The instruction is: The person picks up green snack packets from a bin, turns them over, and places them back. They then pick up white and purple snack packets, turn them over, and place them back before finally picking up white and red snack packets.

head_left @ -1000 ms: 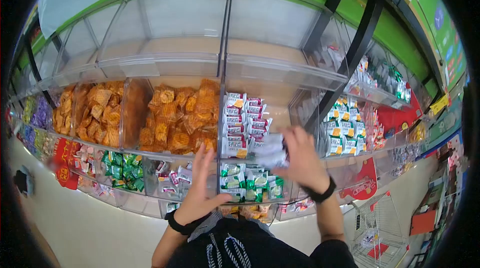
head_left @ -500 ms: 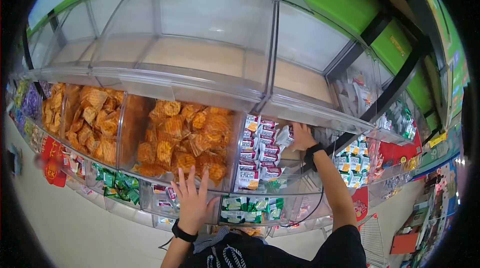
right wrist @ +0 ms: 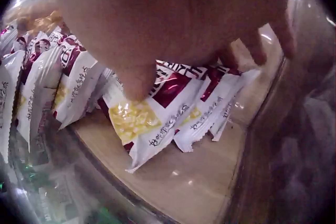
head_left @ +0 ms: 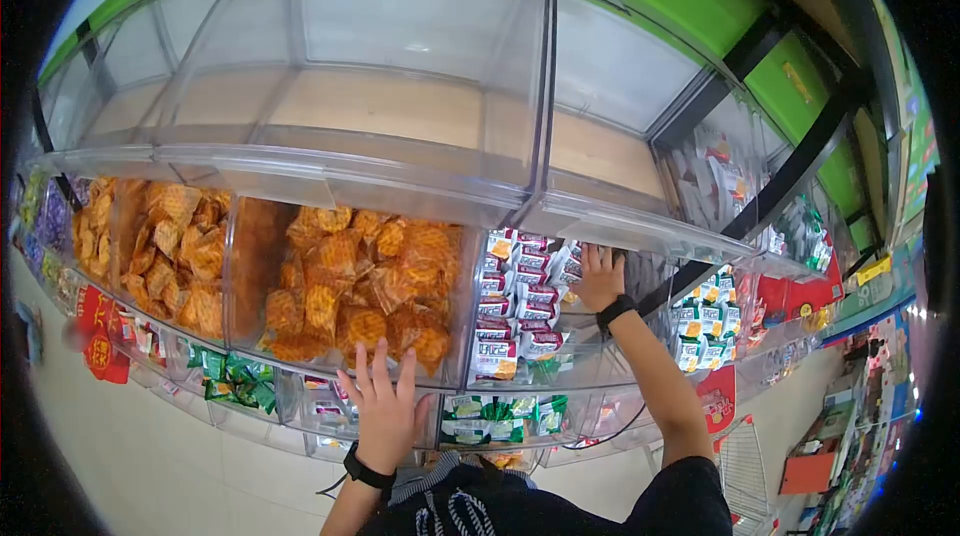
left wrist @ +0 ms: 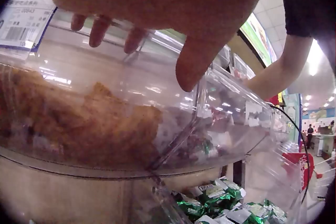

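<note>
My right hand [head_left: 600, 284] reaches into a clear bin holding rows of white-and-maroon snack packets [head_left: 515, 301]. In the right wrist view, its thumb presses against the front of a tilted snack packet [right wrist: 134, 121], while other fingers extend past a short row of packets standing on the wooden bin floor [right wrist: 184, 182]. My left hand [head_left: 383, 414] is spread at the front wall of the neighbouring bin of orange snacks in clear wrappers [head_left: 330, 286]. It holds nothing; the left wrist view shows its fingers and thumb [left wrist: 189, 66] apart over the clear plastic.
Clear upper bins [head_left: 400, 171] overhang the row. A black post [head_left: 810, 171] slants at the right, near more white-and-green packets [head_left: 705, 321]. Green-and-white packets [head_left: 500, 418] fill a lower bin. A shopping cart [head_left: 742, 476] stands on the floor at the right.
My right hand carried packets over the bin front, then moved deeper into the bin beside the rows, where packets now stand. The left hand stays spread near the orange snacks. The head view has shifted.
</note>
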`<state>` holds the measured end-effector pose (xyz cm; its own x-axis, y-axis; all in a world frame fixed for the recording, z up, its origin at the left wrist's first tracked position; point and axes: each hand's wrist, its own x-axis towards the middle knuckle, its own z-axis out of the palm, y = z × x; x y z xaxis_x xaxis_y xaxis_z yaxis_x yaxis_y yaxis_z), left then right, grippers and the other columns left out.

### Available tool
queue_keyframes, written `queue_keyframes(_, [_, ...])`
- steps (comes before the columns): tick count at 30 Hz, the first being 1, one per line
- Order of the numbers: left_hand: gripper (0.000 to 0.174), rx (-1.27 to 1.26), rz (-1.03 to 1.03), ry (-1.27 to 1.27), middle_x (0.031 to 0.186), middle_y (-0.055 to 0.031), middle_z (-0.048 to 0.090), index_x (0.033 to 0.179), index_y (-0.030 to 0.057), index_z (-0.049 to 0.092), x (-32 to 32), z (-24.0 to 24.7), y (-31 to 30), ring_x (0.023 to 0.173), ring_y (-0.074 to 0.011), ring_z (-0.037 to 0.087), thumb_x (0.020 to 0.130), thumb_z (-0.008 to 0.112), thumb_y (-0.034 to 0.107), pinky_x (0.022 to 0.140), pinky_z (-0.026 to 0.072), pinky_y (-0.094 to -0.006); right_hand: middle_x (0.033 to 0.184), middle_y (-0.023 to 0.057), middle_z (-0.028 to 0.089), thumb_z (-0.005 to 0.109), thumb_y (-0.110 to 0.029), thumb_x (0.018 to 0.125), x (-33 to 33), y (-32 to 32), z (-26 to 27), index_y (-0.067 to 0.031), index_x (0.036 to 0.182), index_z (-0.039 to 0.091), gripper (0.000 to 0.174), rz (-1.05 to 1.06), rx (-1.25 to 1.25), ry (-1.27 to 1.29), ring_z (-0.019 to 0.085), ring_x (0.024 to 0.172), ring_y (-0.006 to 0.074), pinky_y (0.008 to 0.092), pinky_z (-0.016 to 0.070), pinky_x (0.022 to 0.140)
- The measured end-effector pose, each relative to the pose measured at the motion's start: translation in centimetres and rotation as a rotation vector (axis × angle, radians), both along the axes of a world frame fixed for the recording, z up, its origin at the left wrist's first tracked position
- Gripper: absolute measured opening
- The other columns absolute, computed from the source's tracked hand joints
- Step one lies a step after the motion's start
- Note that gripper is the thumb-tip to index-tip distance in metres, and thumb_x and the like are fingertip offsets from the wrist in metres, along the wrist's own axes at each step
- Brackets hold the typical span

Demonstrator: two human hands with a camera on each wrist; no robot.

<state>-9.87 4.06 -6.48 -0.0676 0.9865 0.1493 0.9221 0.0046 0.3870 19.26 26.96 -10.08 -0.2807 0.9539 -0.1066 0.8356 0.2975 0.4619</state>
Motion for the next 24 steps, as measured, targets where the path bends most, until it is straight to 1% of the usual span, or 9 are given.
queue_keyframes(4, [0.061, 0.033, 0.001, -0.005, 0.127, -0.0222, 0.024, 0.118, 0.0054, 0.039, 0.1, -0.1, 0.0, 0.12, -0.0423, 0.013, 0.067, 0.063, 0.026, 0.091, 0.0063, -0.0627, 0.135, 0.0185, 0.014, 0.062, -0.032, 0.069, 0.6, 0.7, 0.5, -0.0075, 0.131, 0.014, 0.082, 0.003, -0.392, 0.302, 0.03, 0.113, 0.0439, 0.0453, 0.0313, 0.092])
queue_keyframes(7, [0.06, 0.083, -0.003, -0.013, 0.126, -0.0221, 0.024, 0.118, 0.0055, 0.039, 0.1, -0.2, -0.1, 0.12, -0.0421, 0.014, 0.067, 0.063, 0.026, 0.091, 0.0064, -0.0626, 0.134, 0.0214, 0.012, 0.063, -0.025, 0.068, 0.8, 0.9, -0.8, -0.0096, 0.132, 0.011, 0.083, 0.158, -0.368, 0.404, 0.032, 0.112, 0.0444, 0.0436, 0.0342, 0.091])
queue_keyframes(9, [0.061, 0.101, -0.018, -0.002, 0.126, -0.0218, 0.024, 0.119, 0.0055, 0.038, 0.0, -0.3, -0.1, 0.12, -0.0419, 0.014, 0.067, 0.064, 0.026, 0.092, 0.0063, -0.0621, 0.13, 0.023, 0.021, 0.064, -0.024, 0.067, 0.5, 0.5, -0.7, -0.0064, 0.127, 0.022, 0.075, 0.208, -0.246, 0.464, 0.041, 0.106, 0.0407, 0.0432, 0.0396, 0.085])
queue_keyframes(11, [0.062, 0.12, -0.022, 0.007, 0.126, -0.0215, 0.024, 0.119, 0.0056, 0.038, -0.3, 0.0, -0.4, 0.12, -0.0416, 0.014, 0.067, 0.064, 0.027, 0.092, 0.0063, -0.0617, 0.123, 0.0212, 0.031, 0.064, -0.026, 0.066, -0.6, 0.2, 0.6, -0.0039, 0.114, 0.035, 0.06, -0.156, -0.094, 0.296, 0.05, 0.095, 0.0382, 0.0433, 0.0455, 0.073])
queue_keyframes(12, [0.062, 0.086, -0.042, -0.029, 0.127, -0.0211, 0.024, 0.12, 0.0071, 0.037, -0.4, 0.5, -0.4, 0.121, -0.0409, 0.014, 0.067, 0.063, 0.026, 0.092, 0.0066, -0.0612, 0.108, 0.0201, 0.046, 0.063, -0.027, 0.066, -1.0, -0.8, 1.6, -0.0034, 0.102, 0.04, 0.048, -0.084, 0.0, 0.302, 0.054, 0.083, 0.0368, 0.0428, 0.0472, 0.064])
queue_keyframes(16, [0.061, 0.115, -0.098, -0.119, 0.127, -0.0178, 0.027, 0.121, 0.0089, 0.037, -1.0, 0.7, -0.8, 0.122, -0.0374, 0.015, 0.068, 0.062, 0.024, 0.094, 0.0071, -0.0595, 0.088, 0.023, 0.055, 0.06, -0.025, 0.069, 1.0, 1.6, -1.7, -0.002, 0.111, 0.036, 0.053, -0.073, -0.173, 0.367, 0.056, 0.08, 0.0365, 0.0431, 0.0461, 0.068])
queue_keyframes(19, [0.054, 0.205, -0.134, -0.202, 0.125, -0.0151, 0.032, 0.117, 0.0083, 0.041, -2.8, 0.0, -2.1, 0.121, -0.0343, 0.021, 0.069, 0.061, 0.018, 0.096, 0.0125, -0.0535, 0.097, 0.0242, 0.054, 0.059, -0.024, 0.07, 2.3, 2.2, -1.5, -0.0011, 0.119, 0.031, 0.061, -0.003, -0.295, 0.455, 0.053, 0.087, 0.0392, 0.0424, 0.0437, 0.074])
queue_keyframes(22, [0.031, 0.469, 0.145, -0.648, 0.111, -0.0147, 0.046, 0.102, 0.0039, 0.051, -5.6, -1.0, -4.7, 0.105, -0.0302, 0.042, 0.071, 0.054, 0.008, 0.089, 0.0325, -0.0364, 0.102, 0.0252, 0.051, 0.059, -0.021, 0.071, 1.2, -0.6, 2.9, 0.0011, 0.118, 0.034, 0.058, -0.066, -0.255, 0.581, 0.048, 0.095, 0.0407, 0.0405, 0.0396, 0.081])
queue_keyframes(24, [0.029, 0.412, 0.279, -0.763, 0.106, -0.0142, 0.048, 0.101, 0.0039, 0.051, -8.0, -2.5, -6.4, 0.1, -0.029, 0.045, 0.072, 0.053, 0.008, 0.087, 0.0344, -0.0351, 0.101, 0.0241, 0.052, 0.057, -0.017, 0.073, -0.7, -3.6, 7.1, 0.002, 0.113, 0.041, 0.048, -0.023, -0.188, 0.644, 0.049, 0.096, 0.0393, 0.0392, 0.0396, 0.08])
